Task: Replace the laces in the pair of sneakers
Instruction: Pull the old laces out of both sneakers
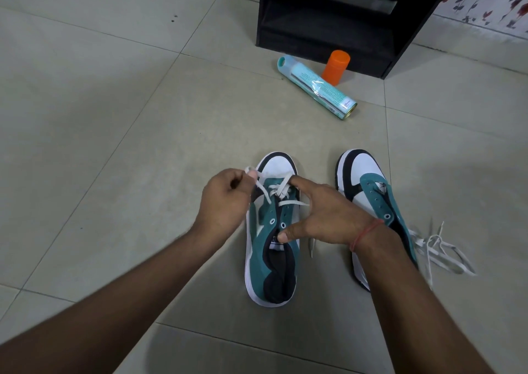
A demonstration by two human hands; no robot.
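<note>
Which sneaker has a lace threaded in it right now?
The left sneaker, between both hands: white lace crosses its front eyelets. The right sneaker has bare eyelets, with a loose lace beside it.

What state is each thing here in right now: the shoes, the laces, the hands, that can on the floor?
Left sneaker: upright, laced only through its toe-end eyelets.
White lace: partly threaded, one end pinched.
Left hand: pinching the lace end.
Right hand: resting on the left sneaker, forefinger at the lace.
Right sneaker: unlaced, eyelets bare.
Loose lace: tangled on the floor.
Spray can: lying on its side.
Orange cap: standing upright.
</note>
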